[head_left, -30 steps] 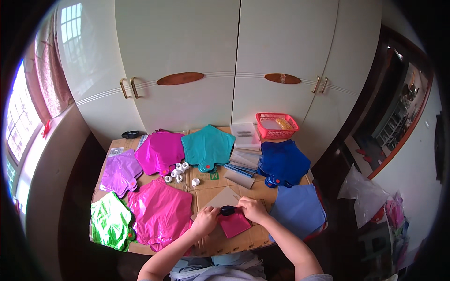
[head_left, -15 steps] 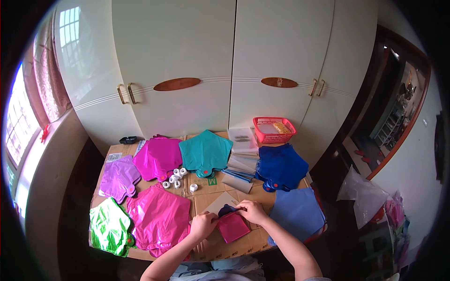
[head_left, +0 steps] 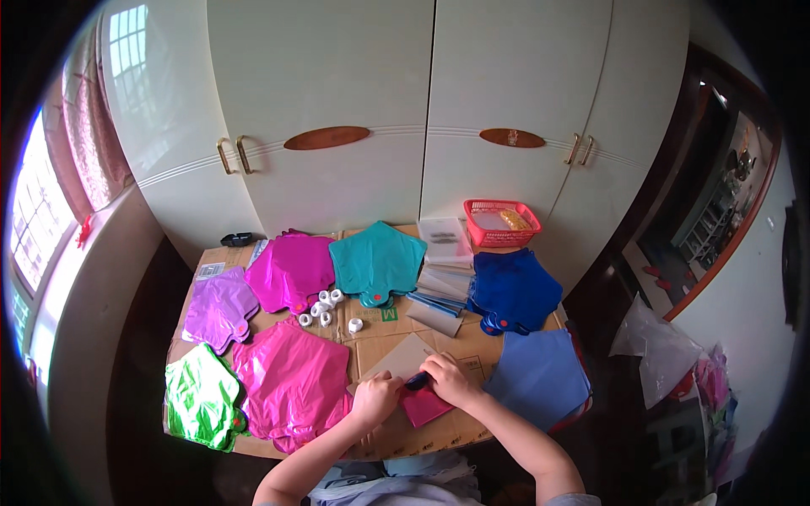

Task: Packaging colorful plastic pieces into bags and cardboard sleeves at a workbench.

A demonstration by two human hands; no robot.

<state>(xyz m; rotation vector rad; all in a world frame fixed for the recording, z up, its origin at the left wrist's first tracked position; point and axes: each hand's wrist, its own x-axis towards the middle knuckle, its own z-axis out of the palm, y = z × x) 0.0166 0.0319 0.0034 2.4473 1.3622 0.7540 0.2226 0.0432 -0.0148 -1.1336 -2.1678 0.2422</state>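
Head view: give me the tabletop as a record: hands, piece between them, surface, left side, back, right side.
Left hand: fingertips at the piece's upper left; grip unclear
Right hand: fingertips by its dark part; grip unclear
Piece: small flat glossy pink piece, rounded dark part at upper edge
Surface: brown cardboard
Left side: glossy green, large pink and light purple foil shapes
Back: teal foil shape, red plastic basket
Right side: dark blue foil shape, flat light blue sheet
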